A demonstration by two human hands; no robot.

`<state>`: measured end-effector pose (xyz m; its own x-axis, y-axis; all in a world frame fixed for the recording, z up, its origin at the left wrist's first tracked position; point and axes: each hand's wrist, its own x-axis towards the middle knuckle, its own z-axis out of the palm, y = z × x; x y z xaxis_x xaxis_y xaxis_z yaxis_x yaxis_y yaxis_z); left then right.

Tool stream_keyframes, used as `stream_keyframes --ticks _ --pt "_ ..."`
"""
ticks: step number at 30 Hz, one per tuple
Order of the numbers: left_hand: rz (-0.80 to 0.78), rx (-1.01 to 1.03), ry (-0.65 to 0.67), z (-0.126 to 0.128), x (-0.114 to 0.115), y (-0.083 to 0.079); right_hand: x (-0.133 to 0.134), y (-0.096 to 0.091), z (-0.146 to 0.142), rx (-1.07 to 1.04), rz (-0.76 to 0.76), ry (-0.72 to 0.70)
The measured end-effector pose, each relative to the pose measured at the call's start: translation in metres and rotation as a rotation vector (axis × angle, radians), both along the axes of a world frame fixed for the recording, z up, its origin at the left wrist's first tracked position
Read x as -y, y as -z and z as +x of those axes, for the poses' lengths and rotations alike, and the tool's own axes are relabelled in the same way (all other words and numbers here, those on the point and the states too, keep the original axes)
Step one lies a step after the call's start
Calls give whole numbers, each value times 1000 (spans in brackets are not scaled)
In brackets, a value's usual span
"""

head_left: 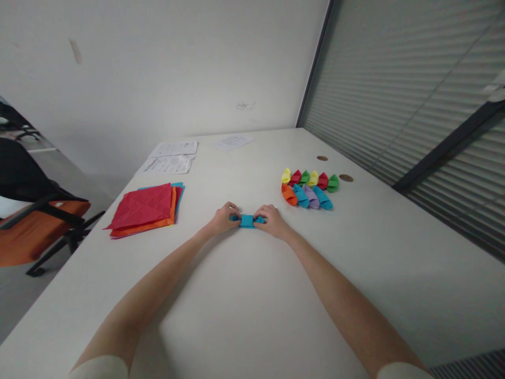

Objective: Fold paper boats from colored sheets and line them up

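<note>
A small folded piece of blue paper lies on the white table between my hands. My left hand pinches its left end, with fingertips on a narrow flap. At the opposite end, my right hand grips the right flap between thumb and fingers. The middle of the paper is a flat rectangle, while its ends are partly hidden under my fingers. To the right of my hands sit two rows of folded paper pieces in orange, blue, purple, yellow, red and green.
A stack of coloured sheets, red on top, lies at the left of the white table. Printed papers rest near the back wall. Two round holes are at the right, by the blinds. An orange chair stands left.
</note>
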<state>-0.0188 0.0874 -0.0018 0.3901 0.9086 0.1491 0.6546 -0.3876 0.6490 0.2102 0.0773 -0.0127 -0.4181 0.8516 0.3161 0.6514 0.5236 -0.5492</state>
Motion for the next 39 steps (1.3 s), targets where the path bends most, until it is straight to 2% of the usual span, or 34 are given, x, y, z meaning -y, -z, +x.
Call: stream_keyframes --ticks 8,16,21,25,39 --pt "-2 -77 2 0 -3 1 4 -9 -1 80 -34 35" --pt "14 -209 -3 1 0 -8 7 -15 -1 100 -27 31" --pt "57 -110 4 1 1 -5 6 -10 0 46 -11 18" --pt "117 -29 59 1 0 1 4 -9 0 25 7 -8" --pt "35 -127 33 0 -3 -5 8 -18 -1 159 -10 22"
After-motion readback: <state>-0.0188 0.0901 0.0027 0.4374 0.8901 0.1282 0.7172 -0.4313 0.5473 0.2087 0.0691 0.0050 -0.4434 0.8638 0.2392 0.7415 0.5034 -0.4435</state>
